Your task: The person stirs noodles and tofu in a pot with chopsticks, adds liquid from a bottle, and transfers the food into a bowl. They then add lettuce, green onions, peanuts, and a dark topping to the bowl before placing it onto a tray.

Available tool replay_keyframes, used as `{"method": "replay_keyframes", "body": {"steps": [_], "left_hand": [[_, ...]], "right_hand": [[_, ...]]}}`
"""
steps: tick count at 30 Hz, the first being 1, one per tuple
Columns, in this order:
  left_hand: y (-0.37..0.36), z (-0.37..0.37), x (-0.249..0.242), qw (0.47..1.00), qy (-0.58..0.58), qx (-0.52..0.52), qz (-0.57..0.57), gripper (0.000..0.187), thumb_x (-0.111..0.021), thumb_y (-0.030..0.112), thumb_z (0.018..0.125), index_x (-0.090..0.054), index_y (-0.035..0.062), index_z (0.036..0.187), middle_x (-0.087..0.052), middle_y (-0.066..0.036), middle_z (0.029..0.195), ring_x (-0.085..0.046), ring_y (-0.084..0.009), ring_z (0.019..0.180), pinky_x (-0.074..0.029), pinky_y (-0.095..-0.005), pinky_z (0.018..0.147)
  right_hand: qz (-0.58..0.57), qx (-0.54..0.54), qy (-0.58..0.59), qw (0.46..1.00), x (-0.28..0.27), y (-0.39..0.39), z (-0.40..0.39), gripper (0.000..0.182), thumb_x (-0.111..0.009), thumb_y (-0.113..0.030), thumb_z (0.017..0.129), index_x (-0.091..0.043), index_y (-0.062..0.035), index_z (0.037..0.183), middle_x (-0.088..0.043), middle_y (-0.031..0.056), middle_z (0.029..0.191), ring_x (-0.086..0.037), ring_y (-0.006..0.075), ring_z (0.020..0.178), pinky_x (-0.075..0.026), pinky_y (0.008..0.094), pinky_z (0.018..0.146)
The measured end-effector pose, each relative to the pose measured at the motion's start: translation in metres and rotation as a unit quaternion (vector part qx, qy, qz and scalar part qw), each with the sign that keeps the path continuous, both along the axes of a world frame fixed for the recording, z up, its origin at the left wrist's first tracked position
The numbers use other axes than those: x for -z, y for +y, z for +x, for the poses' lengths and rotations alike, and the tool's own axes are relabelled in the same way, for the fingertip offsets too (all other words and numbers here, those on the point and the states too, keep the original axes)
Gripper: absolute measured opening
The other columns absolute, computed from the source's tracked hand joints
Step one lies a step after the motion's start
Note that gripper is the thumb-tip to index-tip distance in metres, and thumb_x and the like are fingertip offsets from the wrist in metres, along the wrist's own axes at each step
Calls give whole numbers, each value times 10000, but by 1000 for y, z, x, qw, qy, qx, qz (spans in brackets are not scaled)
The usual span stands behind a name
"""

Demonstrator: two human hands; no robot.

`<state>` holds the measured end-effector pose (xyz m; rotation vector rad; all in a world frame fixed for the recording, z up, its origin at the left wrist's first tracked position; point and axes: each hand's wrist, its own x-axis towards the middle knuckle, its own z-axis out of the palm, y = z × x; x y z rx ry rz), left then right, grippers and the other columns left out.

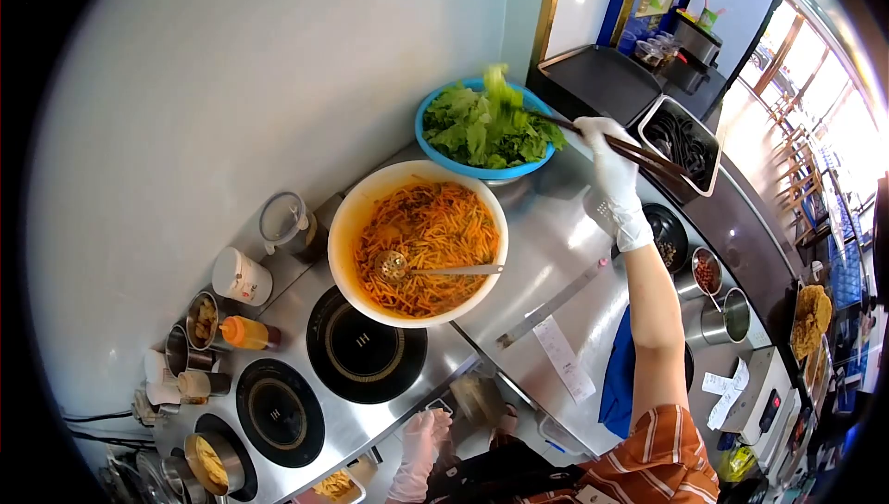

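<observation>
My right hand (607,171), in a white glove, grips long dark chopsticks (639,149) at the back of the counter. Their tips reach into green leaf lettuce (482,123) in a blue basin (507,172), where some raised leaves are blurred. In front stands a big white bowl (341,254) of shredded orange food (431,226), with a perforated ladle (393,266) lying in it. My left hand (424,430), also gloved, is low by the counter's front edge, close to a metal handle. Its fingers are loosely bent, with nothing visible in them.
Two black round cooktops (367,342) are set into the steel counter. An orange-capped bottle (248,333), a white tub (243,276) and several pots line the wall. At right are a tray of dark strips (683,138), small pots (726,319), a blue cloth (619,379) and a paper receipt (563,359).
</observation>
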<state>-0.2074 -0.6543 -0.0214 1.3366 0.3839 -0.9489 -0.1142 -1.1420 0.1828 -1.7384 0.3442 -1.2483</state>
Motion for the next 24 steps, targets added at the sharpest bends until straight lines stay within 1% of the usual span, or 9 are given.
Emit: {"method": "replay_keyframes", "body": {"steps": [1, 2, 5, 8, 9, 11, 13, 15, 24], "left_hand": [[0, 1, -2, 1000, 0, 2, 0, 270, -468, 249, 1006, -617, 29, 1051, -679, -91, 981, -657, -200, 913, -508, -301, 797], [-2, 2, -6, 1000, 0, 9, 3, 271, -467, 251, 1007, -616, 29, 1050, -678, -91, 985, -656, -199, 916, -508, -300, 798], [0, 2, -3, 1000, -2, 16, 3, 275, -466, 256, 1007, -615, 29, 1051, -677, -94, 995, -655, -199, 921, -507, -300, 802], [5, 1, -4, 1000, 2, 18, 13, 279, -467, 261, 1007, -614, 28, 1052, -676, -98, 1005, -655, -202, 926, -507, -302, 807], [6, 1, -5, 1000, 6, 16, 21, 281, -468, 264, 1006, -613, 27, 1050, -675, -101, 1009, -656, -204, 929, -508, -304, 809], [9, 2, -2, 1000, 1, 19, 18, 281, -470, 264, 1005, -613, 27, 1048, -675, -102, 1006, -656, -206, 930, -509, -305, 811], [11, 1, -2, 1000, -3, 24, 19, 280, -472, 265, 1004, -613, 26, 1045, -675, -104, 1003, -657, -208, 930, -510, -306, 812], [11, 1, -3, 1000, -4, 24, 10, 278, -474, 264, 1003, -613, 26, 1042, -676, -107, 997, -657, -207, 928, -510, -309, 818], [21, 4, -4, 1000, 3, 13, 16, 274, -471, 246, 1003, -615, 15, 1029, -678, -105, 988, -662, -204, 898, -518, -300, 792]], "right_hand": [[13, -37, 33, 999, 6, -2, 1, 123, -669, -98, 866, -691, 22, 880, -674, 61, 826, -608, 117, 751, -478, 241, 724], [-33, 3, 88, 996, 12, -3, -2, 129, -683, -107, 855, -690, 20, 879, -674, 62, 816, -611, 115, 750, -479, 242, 719], [-27, -3, 5, 1000, 13, 4, -8, 107, -663, -83, 870, -692, 19, 890, -672, 74, 832, -618, 119, 773, -482, 242, 738], [36, 11, -24, 999, -2, 19, -12, 110, -661, -71, 871, -691, 32, 899, -675, 68, 865, -623, 124, 793, -483, 238, 771], [35, 12, -22, 999, -4, 19, -13, 110, -661, -71, 871, -691, 32, 899, -675, 68, 865, -623, 124, 793, -483, 238, 771], [-27, 45, -12, 999, -9, 17, -13, 113, -647, -73, 878, -693, 27, 907, -674, 68, 865, -617, 119, 785, -482, 241, 765], [26, 7, 46, 999, -8, 13, -8, 158, -661, -124, 865, -696, 23, 909, -676, 63, 832, -603, 114, 762, -468, 243, 733], [39, 9, 70, 997, -7, 9, -5, 173, -680, -142, 850, -699, 18, 913, -681, 61, 828, -603, 112, 779, -465, 242, 745], [2, 63, 12, 998, -3, 8, 0, 152, -689, -133, 840, -708, 11, 881, -689, 54, 827, -609, 128, 786, -462, 253, 769]]}}
